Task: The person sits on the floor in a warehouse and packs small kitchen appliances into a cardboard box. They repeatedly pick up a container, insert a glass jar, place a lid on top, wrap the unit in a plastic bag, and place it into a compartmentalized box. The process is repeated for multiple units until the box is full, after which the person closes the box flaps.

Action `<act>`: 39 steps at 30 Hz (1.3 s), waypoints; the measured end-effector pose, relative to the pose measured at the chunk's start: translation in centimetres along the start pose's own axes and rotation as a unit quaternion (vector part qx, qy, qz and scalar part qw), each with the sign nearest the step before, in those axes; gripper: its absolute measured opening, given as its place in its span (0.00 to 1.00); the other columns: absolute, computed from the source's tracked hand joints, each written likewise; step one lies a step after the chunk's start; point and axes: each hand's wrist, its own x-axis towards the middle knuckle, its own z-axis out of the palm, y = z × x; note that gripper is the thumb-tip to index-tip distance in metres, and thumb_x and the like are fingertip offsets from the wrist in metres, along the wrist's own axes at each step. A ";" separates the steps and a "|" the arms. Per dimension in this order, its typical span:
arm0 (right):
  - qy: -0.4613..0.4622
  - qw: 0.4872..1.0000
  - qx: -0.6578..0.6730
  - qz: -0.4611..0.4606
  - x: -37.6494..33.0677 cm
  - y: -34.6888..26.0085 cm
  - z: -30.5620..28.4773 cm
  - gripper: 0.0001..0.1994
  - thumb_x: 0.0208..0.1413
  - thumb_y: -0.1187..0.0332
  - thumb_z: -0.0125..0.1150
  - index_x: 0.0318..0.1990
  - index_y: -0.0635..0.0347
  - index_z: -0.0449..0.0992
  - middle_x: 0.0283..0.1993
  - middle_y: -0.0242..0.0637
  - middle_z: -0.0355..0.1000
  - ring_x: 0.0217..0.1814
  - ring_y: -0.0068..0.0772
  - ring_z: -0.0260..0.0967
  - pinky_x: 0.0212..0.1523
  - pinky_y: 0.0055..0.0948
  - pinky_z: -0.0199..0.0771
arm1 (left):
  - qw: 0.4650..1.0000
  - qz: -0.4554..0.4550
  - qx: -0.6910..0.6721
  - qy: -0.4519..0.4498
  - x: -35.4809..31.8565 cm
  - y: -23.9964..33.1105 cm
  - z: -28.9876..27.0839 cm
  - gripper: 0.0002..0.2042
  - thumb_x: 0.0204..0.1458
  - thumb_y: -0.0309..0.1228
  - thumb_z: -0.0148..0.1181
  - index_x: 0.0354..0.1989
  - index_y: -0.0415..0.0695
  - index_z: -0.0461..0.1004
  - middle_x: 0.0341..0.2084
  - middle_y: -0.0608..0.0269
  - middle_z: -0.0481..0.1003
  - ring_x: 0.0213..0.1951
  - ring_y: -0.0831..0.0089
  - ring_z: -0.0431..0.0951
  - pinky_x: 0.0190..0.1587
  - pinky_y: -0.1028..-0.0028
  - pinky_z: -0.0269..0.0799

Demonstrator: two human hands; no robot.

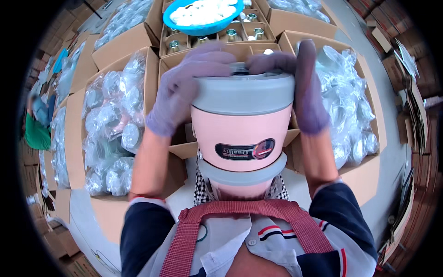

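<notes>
As left hand [183, 85] and right hand [308, 87] curve around the upper-centre lid [244, 96], grip unclear, adjustment seems underway, needing steadiness next.

Grey floor [82, 218], open cardboard boxes [75, 131] standing on it, brown cartons [61, 242] at left, thin cord [105, 262].

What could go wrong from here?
1. The upper pink container appears stacked on a lower one; uneven pressure from the left hand or right hand, both at its grey top, might tip it.
2. The blue basin, heaped with small white pieces, sits above glass bottles in a divided carton; a bump could spill some among them.
</notes>
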 end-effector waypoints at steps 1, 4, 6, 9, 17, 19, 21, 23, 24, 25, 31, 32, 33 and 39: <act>-0.013 0.960 -0.236 -0.153 -0.4 -0.1 0.1 0.41 0.60 0.33 0.28 0.41 0.65 0.77 0.35 0.38 0.77 0.37 0.29 0.73 0.45 0.25 0.71 | 0.993 -0.089 -0.072 0.034 -1.5 -1.2 -0.3 0.20 0.57 0.42 0.48 0.45 0.36 0.77 0.47 0.48 0.75 0.52 0.58 0.73 0.57 0.62 0.65; 0.020 0.997 -0.067 -0.038 0.3 0.4 -0.6 0.42 0.59 0.32 0.26 0.42 0.66 0.76 0.35 0.39 0.76 0.36 0.32 0.74 0.44 0.25 0.71 | 1.000 -0.019 0.000 0.000 0.2 0.0 -1.2 0.19 0.56 0.41 0.51 0.44 0.38 0.77 0.46 0.50 0.76 0.51 0.61 0.74 0.56 0.65 0.67; -0.050 0.967 0.229 0.095 2.5 2.7 -1.8 0.43 0.58 0.31 0.26 0.44 0.66 0.76 0.36 0.43 0.76 0.43 0.31 0.72 0.47 0.23 0.70 | 0.991 0.069 0.107 -0.047 3.1 5.6 1.9 0.17 0.57 0.41 0.53 0.46 0.40 0.76 0.46 0.54 0.76 0.52 0.64 0.74 0.57 0.67 0.67; -0.029 0.994 0.085 0.055 1.3 2.9 -2.2 0.38 0.61 0.36 0.29 0.45 0.65 0.75 0.37 0.41 0.76 0.44 0.32 0.72 0.47 0.24 0.70 | 0.984 0.030 0.147 -0.092 2.0 4.3 1.5 0.20 0.61 0.40 0.43 0.48 0.38 0.75 0.49 0.50 0.74 0.55 0.57 0.71 0.60 0.64 0.64; 0.023 0.994 0.103 0.012 1.4 2.0 -2.1 0.40 0.61 0.35 0.30 0.47 0.68 0.74 0.42 0.46 0.76 0.43 0.33 0.74 0.48 0.29 0.73 | 0.983 -0.014 0.164 -0.080 3.7 5.6 2.4 0.13 0.54 0.36 0.59 0.43 0.43 0.77 0.45 0.55 0.77 0.50 0.65 0.75 0.52 0.68 0.70; -0.035 0.992 0.118 0.025 0.2 2.3 -1.7 0.41 0.61 0.35 0.29 0.47 0.70 0.74 0.41 0.45 0.76 0.42 0.32 0.74 0.49 0.27 0.72 | 0.976 -0.039 0.196 -0.086 2.9 6.8 2.5 0.18 0.52 0.42 0.61 0.43 0.41 0.78 0.44 0.56 0.77 0.50 0.64 0.76 0.52 0.67 0.71; -0.048 0.995 0.068 0.048 -0.8 0.6 -0.8 0.41 0.61 0.35 0.29 0.47 0.70 0.75 0.40 0.44 0.77 0.43 0.31 0.73 0.51 0.26 0.70 | 0.996 -0.039 -0.052 -0.055 0.1 0.7 0.5 0.20 0.53 0.45 0.59 0.45 0.40 0.78 0.43 0.56 0.78 0.49 0.64 0.77 0.52 0.67 0.72; 0.002 0.998 -0.069 0.003 -1.1 -0.1 -0.3 0.40 0.62 0.36 0.29 0.46 0.69 0.75 0.41 0.44 0.77 0.45 0.32 0.73 0.53 0.27 0.69 | 0.993 0.047 -0.094 -0.056 -0.5 -0.8 -1.5 0.22 0.57 0.46 0.53 0.48 0.38 0.77 0.44 0.56 0.77 0.49 0.63 0.77 0.53 0.67 0.72; 0.009 0.997 -0.078 0.004 -0.4 0.0 -1.3 0.40 0.62 0.36 0.29 0.46 0.69 0.75 0.41 0.44 0.76 0.46 0.33 0.72 0.53 0.27 0.68 | 0.991 -0.031 -0.124 -0.043 -0.2 0.1 -0.5 0.20 0.57 0.43 0.55 0.48 0.39 0.77 0.43 0.58 0.78 0.48 0.66 0.77 0.53 0.68 0.71; 0.024 0.997 0.050 0.049 0.2 0.6 -2.4 0.38 0.62 0.37 0.33 0.47 0.69 0.75 0.42 0.46 0.76 0.46 0.37 0.73 0.53 0.30 0.69 | 0.999 0.020 -0.031 0.010 0.8 -0.1 1.1 0.18 0.54 0.43 0.59 0.46 0.43 0.78 0.41 0.58 0.79 0.44 0.67 0.79 0.49 0.69 0.73; -0.015 1.000 -0.025 -0.010 -2.5 0.0 -1.6 0.36 0.63 0.41 0.32 0.50 0.71 0.72 0.51 0.49 0.72 0.52 0.40 0.71 0.57 0.35 0.67 | 0.987 0.076 -0.104 0.095 -0.7 -0.7 1.7 0.17 0.52 0.47 0.60 0.44 0.50 0.79 0.28 0.63 0.80 0.34 0.67 0.80 0.42 0.73 0.74; -0.012 0.998 -0.063 -0.023 -2.7 -0.2 -0.8 0.35 0.64 0.43 0.31 0.52 0.70 0.71 0.53 0.48 0.71 0.53 0.39 0.70 0.56 0.35 0.68 | 0.987 0.027 -0.139 0.074 -1.4 -0.7 1.1 0.17 0.52 0.46 0.60 0.46 0.50 0.78 0.30 0.63 0.80 0.35 0.68 0.80 0.42 0.73 0.75; -0.002 0.993 -0.111 -0.035 -3.0 -0.7 -0.7 0.34 0.65 0.44 0.30 0.54 0.70 0.70 0.55 0.48 0.70 0.54 0.38 0.69 0.56 0.35 0.68 | 0.981 -0.016 -0.186 0.052 -1.7 -0.4 1.4 0.18 0.52 0.44 0.61 0.48 0.49 0.77 0.32 0.63 0.80 0.37 0.69 0.80 0.42 0.74 0.75; 0.167 0.953 -0.112 -0.225 -7.7 2.2 -12.0 0.25 0.64 0.55 0.44 0.56 0.71 0.63 0.53 0.51 0.69 0.50 0.40 0.72 0.49 0.38 0.74 | 0.993 -0.071 0.077 -0.062 -19.6 3.3 2.7 0.51 0.31 0.55 0.71 0.67 0.50 0.56 0.65 0.54 0.56 0.68 0.55 0.51 0.69 0.57 0.44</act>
